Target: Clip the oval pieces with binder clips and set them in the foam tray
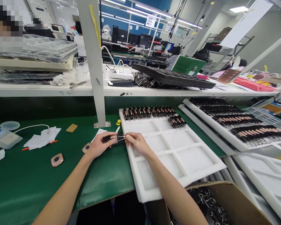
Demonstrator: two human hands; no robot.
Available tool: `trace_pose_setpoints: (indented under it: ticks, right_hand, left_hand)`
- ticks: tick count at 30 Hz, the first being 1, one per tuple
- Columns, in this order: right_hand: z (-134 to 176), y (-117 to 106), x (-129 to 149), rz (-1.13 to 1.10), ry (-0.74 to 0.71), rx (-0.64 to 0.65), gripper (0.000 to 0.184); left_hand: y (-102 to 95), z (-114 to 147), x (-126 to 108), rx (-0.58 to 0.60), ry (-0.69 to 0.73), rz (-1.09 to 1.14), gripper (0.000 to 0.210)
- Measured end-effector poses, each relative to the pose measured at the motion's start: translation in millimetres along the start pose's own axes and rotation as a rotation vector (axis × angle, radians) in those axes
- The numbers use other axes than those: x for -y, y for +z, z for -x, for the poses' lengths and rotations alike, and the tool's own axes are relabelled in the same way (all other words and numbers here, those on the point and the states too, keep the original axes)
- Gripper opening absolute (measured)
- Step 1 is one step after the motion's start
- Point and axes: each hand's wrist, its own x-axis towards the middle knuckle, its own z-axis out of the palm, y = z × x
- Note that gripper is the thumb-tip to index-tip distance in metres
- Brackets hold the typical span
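Observation:
My left hand (99, 145) is closed around a rose-gold smartwatch case (113, 139) above the left edge of a white foam tray (127, 147). A black binder clip (120, 137) sits at the right side of that case. Its wire handles point toward my right hand (136, 141), whose fingers pinch them. Just left of my left hand, a smartwatch case (86, 147) lies partly covered on the green mat. Another rose-gold watch case (57, 159) rests back-up farther left. Along the tray's far end stands a row of clipped watch cases (150, 112), with a smaller group (177, 122) nearer.
An open cardboard box (227, 190) of binder clips stands at the lower right. Filled foam trays (224, 125) lie at the right. White wipes (42, 137), a tan sponge (71, 128) and a bottle (8, 139) are on the left. A metal post (99, 109) rises behind my hands.

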Motion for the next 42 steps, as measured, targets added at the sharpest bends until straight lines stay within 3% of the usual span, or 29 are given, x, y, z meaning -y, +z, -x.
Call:
trace_pose_setpoints:
  ticks: [42]
  right_hand:
    - [1.2,-1.2,-4.5,0.052,-0.033,0.014,0.043]
  left_hand:
    - [-1.3,1.3,-1.3,0.043,0.059,-0.08,0.038]
